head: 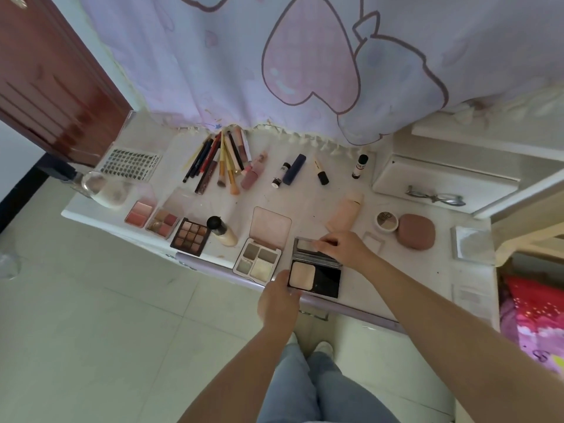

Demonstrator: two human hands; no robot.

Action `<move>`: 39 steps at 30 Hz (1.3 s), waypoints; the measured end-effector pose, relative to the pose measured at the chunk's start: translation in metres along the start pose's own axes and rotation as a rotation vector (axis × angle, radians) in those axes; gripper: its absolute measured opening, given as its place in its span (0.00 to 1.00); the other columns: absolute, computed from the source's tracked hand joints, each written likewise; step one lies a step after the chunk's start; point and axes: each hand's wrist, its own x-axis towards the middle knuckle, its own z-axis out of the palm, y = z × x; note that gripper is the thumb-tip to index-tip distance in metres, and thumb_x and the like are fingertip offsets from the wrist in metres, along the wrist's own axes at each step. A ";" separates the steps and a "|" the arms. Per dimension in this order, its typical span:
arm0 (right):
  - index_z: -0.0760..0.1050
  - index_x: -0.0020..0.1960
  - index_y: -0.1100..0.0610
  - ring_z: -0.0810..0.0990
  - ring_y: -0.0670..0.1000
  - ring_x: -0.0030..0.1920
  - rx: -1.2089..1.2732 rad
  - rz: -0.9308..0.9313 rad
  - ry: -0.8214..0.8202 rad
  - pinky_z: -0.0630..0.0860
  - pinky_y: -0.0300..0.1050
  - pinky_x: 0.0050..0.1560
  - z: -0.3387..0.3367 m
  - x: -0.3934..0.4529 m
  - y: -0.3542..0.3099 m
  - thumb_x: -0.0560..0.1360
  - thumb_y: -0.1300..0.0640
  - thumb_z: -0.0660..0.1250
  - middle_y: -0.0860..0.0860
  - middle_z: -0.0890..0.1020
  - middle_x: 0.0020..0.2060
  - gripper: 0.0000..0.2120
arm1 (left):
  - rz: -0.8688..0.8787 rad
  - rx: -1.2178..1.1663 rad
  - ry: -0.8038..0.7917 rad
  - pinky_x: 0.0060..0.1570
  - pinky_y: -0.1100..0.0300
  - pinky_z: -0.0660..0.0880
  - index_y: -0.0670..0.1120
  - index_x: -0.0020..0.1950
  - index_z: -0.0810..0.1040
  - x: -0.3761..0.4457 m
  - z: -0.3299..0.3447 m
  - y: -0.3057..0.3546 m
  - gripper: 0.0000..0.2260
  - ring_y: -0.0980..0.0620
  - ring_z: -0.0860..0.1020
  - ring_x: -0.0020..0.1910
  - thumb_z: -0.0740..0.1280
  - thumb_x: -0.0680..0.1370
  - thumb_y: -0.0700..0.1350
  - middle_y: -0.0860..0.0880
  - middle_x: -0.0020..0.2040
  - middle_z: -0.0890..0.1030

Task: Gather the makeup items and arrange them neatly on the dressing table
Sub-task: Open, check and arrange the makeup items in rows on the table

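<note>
Two hands: both on black powder compact, open, at front edge of dressing table.
L hand: grips compact's near-left corner, thumb on top by the pale powder pan, fingers curled under.
R hand: fingers bent over the raised mirror lid at compact's far edge, pinching it; exact finger contact partly hidden.
Compact pos: lies flat, base just over the lilac front trim, immediately R of quad palette.
Quad palette: white case, 4 pans, lid open & tilted back; touching or nearly touching compact, can't tell which.
Front row L: pink blush, warm-tone palette, dark 9-pan shadow palette, side by side w/ edges close; foundation bottle w/ black cap lying just R of 9-pan.
Back row: pile of pencils & brushes fanned out under curtain hem; pink tube beside them; small white bottle, navy tube, black-capped stick, white dropper bottle spaced apart to the R.
Mid-R: peach tube lying just beyond R hand; small round pot touching or near mauve round case.
Far L: lash tray, clear glass bottle on its side.
Shelf R: eyelash curler on raised white ledge.
Behind: pale curtain w/ heart print hanging to table's back edge.
</note>
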 end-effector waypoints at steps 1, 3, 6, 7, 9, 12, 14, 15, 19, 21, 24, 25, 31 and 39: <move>0.78 0.56 0.58 0.73 0.48 0.45 -0.001 -0.001 0.001 0.67 0.36 0.38 -0.001 -0.001 -0.001 0.75 0.47 0.62 0.52 0.80 0.46 0.17 | -0.004 -0.001 -0.002 0.44 0.60 0.72 0.49 0.63 0.70 0.000 0.001 -0.001 0.16 0.49 0.77 0.53 0.64 0.76 0.44 0.49 0.55 0.79; 0.76 0.58 0.59 0.74 0.49 0.48 -0.015 0.001 0.012 0.67 0.38 0.45 -0.003 -0.006 -0.003 0.76 0.49 0.62 0.54 0.80 0.52 0.17 | -0.002 -0.005 -0.004 0.45 0.60 0.72 0.49 0.64 0.69 -0.001 0.002 -0.002 0.17 0.50 0.77 0.53 0.64 0.76 0.45 0.48 0.55 0.79; 0.73 0.62 0.59 0.76 0.52 0.55 0.000 0.018 0.071 0.69 0.39 0.51 -0.011 -0.020 0.000 0.76 0.50 0.61 0.54 0.79 0.56 0.18 | -0.026 -0.010 0.006 0.46 0.59 0.71 0.48 0.67 0.68 -0.003 0.002 -0.005 0.19 0.49 0.76 0.54 0.64 0.76 0.47 0.47 0.56 0.77; 0.74 0.61 0.59 0.76 0.53 0.55 -0.004 0.009 0.104 0.69 0.40 0.52 -0.014 -0.024 0.003 0.76 0.51 0.61 0.55 0.79 0.56 0.17 | -0.036 -0.010 0.020 0.49 0.58 0.71 0.48 0.68 0.66 -0.005 0.002 -0.006 0.20 0.49 0.75 0.56 0.64 0.76 0.48 0.47 0.59 0.76; 0.76 0.57 0.61 0.77 0.54 0.54 -0.033 -0.022 0.185 0.70 0.44 0.51 -0.021 -0.033 0.013 0.77 0.54 0.60 0.56 0.80 0.53 0.14 | -0.045 -0.002 0.069 0.51 0.57 0.72 0.47 0.68 0.66 -0.012 0.006 -0.008 0.21 0.48 0.74 0.57 0.64 0.76 0.48 0.46 0.62 0.74; 0.77 0.55 0.63 0.78 0.54 0.53 0.038 -0.034 0.287 0.71 0.41 0.53 -0.030 -0.054 0.034 0.77 0.58 0.60 0.58 0.81 0.53 0.12 | 0.025 -0.001 0.151 0.49 0.60 0.71 0.44 0.65 0.69 -0.030 0.018 -0.005 0.18 0.48 0.75 0.54 0.64 0.76 0.46 0.44 0.59 0.75; 0.77 0.54 0.64 0.78 0.53 0.51 0.083 -0.026 0.344 0.69 0.35 0.49 -0.036 -0.073 0.056 0.76 0.60 0.63 0.58 0.81 0.52 0.11 | 0.106 -0.033 0.165 0.49 0.61 0.72 0.42 0.62 0.72 -0.042 0.032 0.004 0.15 0.47 0.76 0.52 0.65 0.76 0.42 0.43 0.56 0.77; 0.77 0.54 0.64 0.79 0.54 0.51 0.081 -0.021 0.370 0.69 0.35 0.49 -0.040 -0.083 0.069 0.75 0.61 0.63 0.58 0.81 0.52 0.10 | 0.151 -0.045 0.164 0.50 0.59 0.73 0.41 0.61 0.74 -0.048 0.041 0.012 0.14 0.46 0.77 0.51 0.66 0.75 0.40 0.43 0.54 0.78; 0.76 0.57 0.64 0.75 0.58 0.58 -0.134 -0.057 0.358 0.63 0.36 0.56 -0.064 -0.120 0.135 0.73 0.62 0.67 0.58 0.79 0.55 0.13 | 0.518 0.000 0.198 0.37 0.59 0.77 0.37 0.49 0.80 -0.067 0.085 0.054 0.10 0.42 0.81 0.39 0.69 0.68 0.32 0.40 0.42 0.81; 0.76 0.58 0.64 0.73 0.60 0.60 -0.251 -0.098 0.340 0.60 0.39 0.61 -0.080 -0.136 0.164 0.70 0.61 0.70 0.60 0.78 0.57 0.17 | 0.661 0.056 0.202 0.36 0.59 0.78 0.38 0.46 0.81 -0.076 0.110 0.073 0.11 0.44 0.81 0.38 0.69 0.64 0.33 0.42 0.40 0.82; 0.70 0.65 0.61 0.65 0.64 0.67 -0.471 -0.183 0.163 0.59 0.51 0.67 -0.098 -0.147 0.202 0.66 0.52 0.75 0.63 0.69 0.65 0.32 | 0.732 0.151 0.168 0.40 0.55 0.80 0.39 0.47 0.81 -0.087 0.149 0.088 0.18 0.44 0.82 0.43 0.76 0.58 0.33 0.42 0.44 0.83; 0.64 0.69 0.57 0.59 0.61 0.71 -0.580 -0.168 0.063 0.55 0.50 0.70 -0.101 -0.148 0.211 0.66 0.46 0.72 0.60 0.62 0.70 0.36 | 0.709 0.212 0.144 0.42 0.53 0.80 0.40 0.47 0.81 -0.089 0.160 0.090 0.20 0.43 0.82 0.46 0.78 0.57 0.34 0.42 0.46 0.83; 0.56 0.72 0.49 0.54 0.51 0.71 -0.606 -0.193 -0.066 0.53 0.38 0.68 -0.109 -0.148 0.236 0.70 0.46 0.67 0.52 0.57 0.72 0.34 | 0.397 0.409 -0.066 0.71 0.63 0.40 0.46 0.74 0.54 -0.102 0.187 0.088 0.25 0.52 0.45 0.75 0.57 0.79 0.44 0.49 0.76 0.50; 0.71 0.49 0.43 0.75 0.40 0.50 0.008 -0.259 -0.191 0.70 0.22 0.45 -0.119 -0.159 0.197 0.67 0.57 0.72 0.36 0.76 0.46 0.16 | 0.088 -0.410 -0.287 0.62 0.66 0.63 0.48 0.71 0.62 -0.106 0.143 0.137 0.27 0.58 0.68 0.63 0.68 0.74 0.47 0.50 0.68 0.69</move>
